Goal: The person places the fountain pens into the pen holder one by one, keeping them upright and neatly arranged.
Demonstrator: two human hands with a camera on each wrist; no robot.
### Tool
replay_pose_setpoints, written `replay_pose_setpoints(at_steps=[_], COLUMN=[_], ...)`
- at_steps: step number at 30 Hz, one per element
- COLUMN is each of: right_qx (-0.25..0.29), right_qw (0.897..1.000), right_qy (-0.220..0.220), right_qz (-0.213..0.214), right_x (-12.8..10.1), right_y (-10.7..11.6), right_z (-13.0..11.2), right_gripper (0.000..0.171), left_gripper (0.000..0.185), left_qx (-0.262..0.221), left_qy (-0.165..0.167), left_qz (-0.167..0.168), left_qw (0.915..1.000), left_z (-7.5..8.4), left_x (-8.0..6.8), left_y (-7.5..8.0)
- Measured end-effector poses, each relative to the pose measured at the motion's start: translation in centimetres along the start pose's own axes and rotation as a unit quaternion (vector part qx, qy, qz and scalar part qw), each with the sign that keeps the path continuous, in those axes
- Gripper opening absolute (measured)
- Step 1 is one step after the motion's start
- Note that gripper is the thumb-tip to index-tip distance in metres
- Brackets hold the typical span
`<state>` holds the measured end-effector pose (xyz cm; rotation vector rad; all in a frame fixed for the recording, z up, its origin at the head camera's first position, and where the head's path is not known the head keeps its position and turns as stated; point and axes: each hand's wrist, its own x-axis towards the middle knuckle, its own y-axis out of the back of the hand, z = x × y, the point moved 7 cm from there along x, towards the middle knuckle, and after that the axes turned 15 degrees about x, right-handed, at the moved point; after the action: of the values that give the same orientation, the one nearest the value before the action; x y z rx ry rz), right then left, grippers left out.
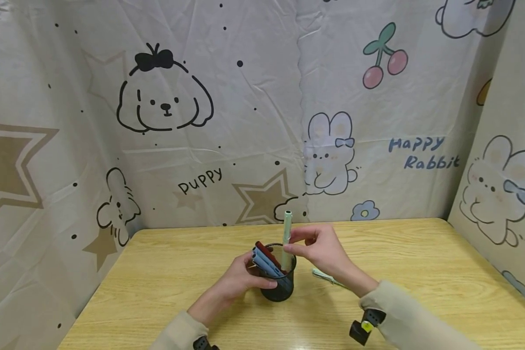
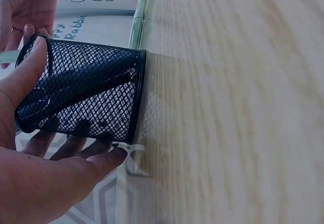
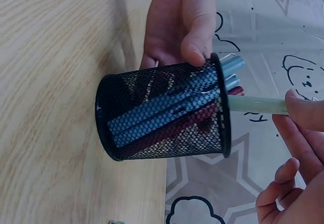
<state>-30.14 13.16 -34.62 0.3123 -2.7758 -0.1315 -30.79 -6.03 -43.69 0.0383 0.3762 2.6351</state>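
The right hand (image 1: 321, 248) reached in from the right and pinched a pale green pen (image 1: 286, 238) between thumb and fingertips. The pen stood nearly upright, its lower end inside a black mesh cup (image 1: 280, 284) on the wooden table (image 1: 420, 272). The left hand (image 1: 236, 279) curled around the cup's left side, steadying it beside blue and red pens (image 1: 266, 260).

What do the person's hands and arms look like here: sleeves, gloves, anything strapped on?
Both hands, left hand and right hand, are bare, with no gloves. Both arms wear long beige sleeves reaching the wrists. A small black device with a yellow spot sits at the right wrist, another black one at the left.
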Motion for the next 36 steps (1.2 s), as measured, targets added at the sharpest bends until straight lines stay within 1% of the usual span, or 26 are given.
replay_pose_setpoints(at_steps=[5, 9, 16, 21, 27, 36], right_qx=[-0.007, -0.012, -0.030, -0.036, -0.045, -0.057], right_qw=[1.000, 1.000, 0.999, 0.998, 0.997, 0.996], right_qy=[-0.006, 0.000, -0.014, -0.011, -0.009, -0.005], right_qz=[-0.018, -0.025, -0.031, -0.043, -0.056, -0.067], right_x=[0.0, -0.1, -0.2, -0.2, -0.5, -0.6], right_y=[-0.7, -1.0, -1.3, -1.7, -1.8, -2.2], right_z=[0.6, 0.7, 1.3, 1.6, 2.0, 2.1], right_gripper=[0.015, 0.014, 0.019, 0.021, 0.019, 0.016], left_gripper=[0.078, 0.077, 0.078, 0.076, 0.073, 0.073], left_qx=[0.002, 0.005, 0.011, 0.011, 0.013, 0.009], left_qy=[0.003, -0.001, 0.003, 0.000, -0.001, -0.003], left_qz=[-0.001, -0.001, 0.000, 0.001, 0.004, -0.001], left_qw=[1.0000, 1.0000, 0.9999, 0.9999, 0.9999, 1.0000], left_z=[0.0, 0.1, 0.0, -0.1, 0.1, 0.2], left_x=[-0.1, -0.2, -0.2, -0.1, -0.1, -0.2], left_y=[0.0, 0.0, 0.1, 0.1, 0.1, 0.1])
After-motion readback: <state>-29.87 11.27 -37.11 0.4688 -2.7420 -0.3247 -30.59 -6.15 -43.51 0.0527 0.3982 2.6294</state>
